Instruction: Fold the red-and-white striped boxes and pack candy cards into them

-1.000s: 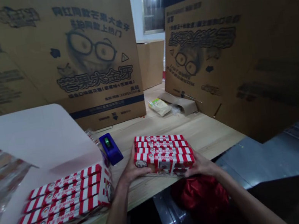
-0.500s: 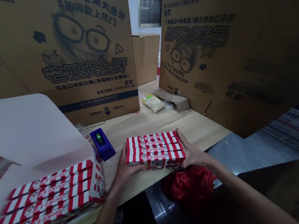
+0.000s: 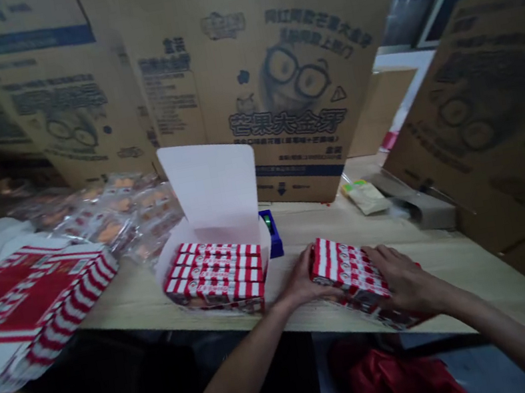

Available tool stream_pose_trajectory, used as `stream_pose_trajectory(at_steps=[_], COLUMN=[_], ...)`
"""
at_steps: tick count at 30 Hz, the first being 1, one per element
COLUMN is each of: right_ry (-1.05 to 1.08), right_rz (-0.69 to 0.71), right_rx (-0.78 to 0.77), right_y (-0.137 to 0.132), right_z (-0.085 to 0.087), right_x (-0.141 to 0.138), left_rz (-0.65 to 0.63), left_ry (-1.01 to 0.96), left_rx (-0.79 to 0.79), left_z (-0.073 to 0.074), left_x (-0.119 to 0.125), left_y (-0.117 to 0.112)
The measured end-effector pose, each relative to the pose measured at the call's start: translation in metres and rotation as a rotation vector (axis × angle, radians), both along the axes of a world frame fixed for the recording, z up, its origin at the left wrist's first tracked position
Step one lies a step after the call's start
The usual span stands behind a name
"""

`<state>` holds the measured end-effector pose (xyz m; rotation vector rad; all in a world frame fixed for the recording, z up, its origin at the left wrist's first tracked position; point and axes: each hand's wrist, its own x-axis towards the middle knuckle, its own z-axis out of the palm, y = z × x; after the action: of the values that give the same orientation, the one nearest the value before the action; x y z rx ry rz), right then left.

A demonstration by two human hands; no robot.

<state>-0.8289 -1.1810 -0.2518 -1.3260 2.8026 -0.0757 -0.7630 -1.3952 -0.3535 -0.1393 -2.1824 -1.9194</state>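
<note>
My left hand (image 3: 300,279) and my right hand (image 3: 406,282) clasp a block of red-and-white striped packs (image 3: 348,270) from both sides on the wooden table (image 3: 461,256). The block lies turned at an angle, its left end at my left palm, my right fingers curled over its top. To the left stands an open white display box (image 3: 212,185) with its lid raised, several striped packs (image 3: 215,274) lying side by side inside it.
A blue tape dispenser (image 3: 271,230) sits behind the box. Flat striped cartons (image 3: 31,298) pile up at the left, clear snack bags (image 3: 108,217) behind them. Big printed cardboard cartons (image 3: 282,78) wall the back and right. Something red (image 3: 401,382) lies under the table edge.
The view swung left, showing the whole open box and the stacks at the left. The block of packs between my hands has turned at an angle, my right hand now over its top.
</note>
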Motion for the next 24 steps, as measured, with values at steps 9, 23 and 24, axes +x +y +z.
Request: stream_pose_trajectory(at_steps=[9, 23, 24], right_ry=[-0.085, -0.618, -0.637], right_rz=[-0.167, 0.411, 0.410], right_rx=[-0.380, -0.295, -0.256], right_y=[0.033, -0.287, -0.298], right_z=[0.077, 0.161, 0.156], right_x=[0.005, 0.050, 0.043], left_rz=[0.225, 0.375, 0.386], left_ry=[0.293, 0.009, 0.018], left_rx=[-0.766, -1.195, -1.191], left_z=[0.095, 0.065, 0.063], left_x=[0.160, 0.166, 0.167], left_y=[-0.107, -0.181, -0.181])
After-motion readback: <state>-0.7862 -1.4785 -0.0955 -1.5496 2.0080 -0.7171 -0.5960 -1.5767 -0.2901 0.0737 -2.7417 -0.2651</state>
